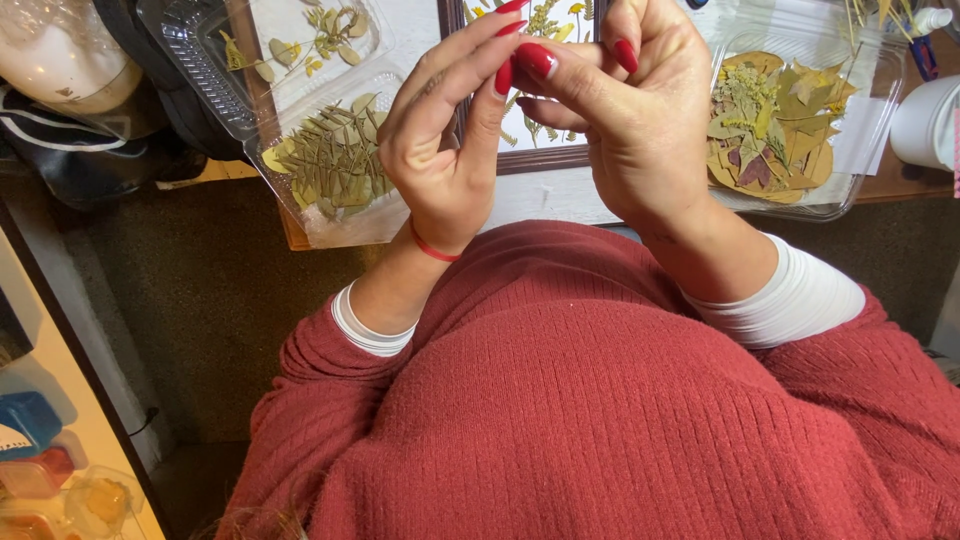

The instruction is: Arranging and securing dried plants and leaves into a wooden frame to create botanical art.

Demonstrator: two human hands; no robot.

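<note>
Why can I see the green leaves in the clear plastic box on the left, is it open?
Open. The clear plastic box has its hinged lid flipped back flat, leaving the pressed green leaves uncovered.

Rust-red ribbed sweater w/ white cuffs, red nail polish, thin red bracelet (432,249) on left wrist.

Leaf trays (330,160) flanking framed picture (540,150)
</note>
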